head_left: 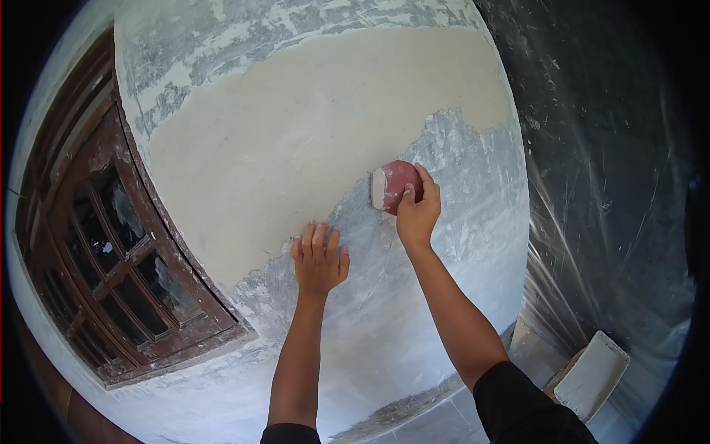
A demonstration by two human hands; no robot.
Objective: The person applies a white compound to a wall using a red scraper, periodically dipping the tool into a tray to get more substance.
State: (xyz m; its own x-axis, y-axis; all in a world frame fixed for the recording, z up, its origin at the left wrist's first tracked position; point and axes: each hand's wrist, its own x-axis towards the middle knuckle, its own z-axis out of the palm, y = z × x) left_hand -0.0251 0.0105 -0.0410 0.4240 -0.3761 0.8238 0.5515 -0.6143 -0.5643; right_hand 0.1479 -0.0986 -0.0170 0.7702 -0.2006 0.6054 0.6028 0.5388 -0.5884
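Note:
My right hand (418,216) grips a red putty spreader (401,185), thumb on the near face and fingers around its right side. Pale putty coats the spreader's left edge, which lies against the wall (451,185). The spreader is at the lower border of a broad cream putty patch (318,103); bare grey, streaked wall shows below and to the right. Lower and to the left, my left hand (319,260) is open, fingers apart and fingertips at the wall near the same border. Whether its palm touches the wall is hidden.
A brown wooden window (126,259) with small panes is set in the wall at left. Dark plastic sheeting (592,170) hangs at right. Low at right, a white tray (594,374) with pale material stands near the tiled floor (436,425).

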